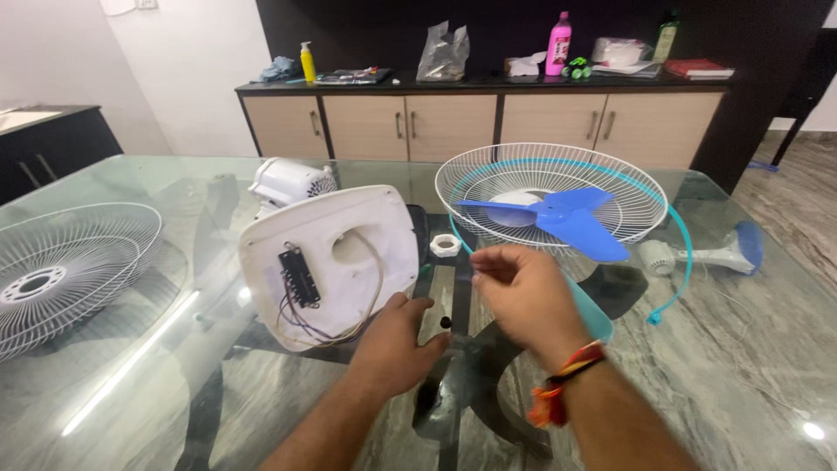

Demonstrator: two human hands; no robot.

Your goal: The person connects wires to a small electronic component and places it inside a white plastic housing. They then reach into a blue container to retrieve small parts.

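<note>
While the left hand [397, 336] rests with bent fingers on the edge of the upturned white fan base [330, 266] on the glass counter [131, 375], the right hand [523, 292] pinches 1 tiny part I cannot make out; fitting it needs a steady aim.

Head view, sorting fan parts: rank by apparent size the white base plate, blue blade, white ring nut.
1. white base plate, nearest the camera, so its lead is unsure
2. blue blade
3. white ring nut

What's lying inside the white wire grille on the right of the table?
Inside the white wire grille lies a blue fan blade, its tip reaching over the near rim. The grille's centre plate shows partly; the blade covers the rest.
</note>
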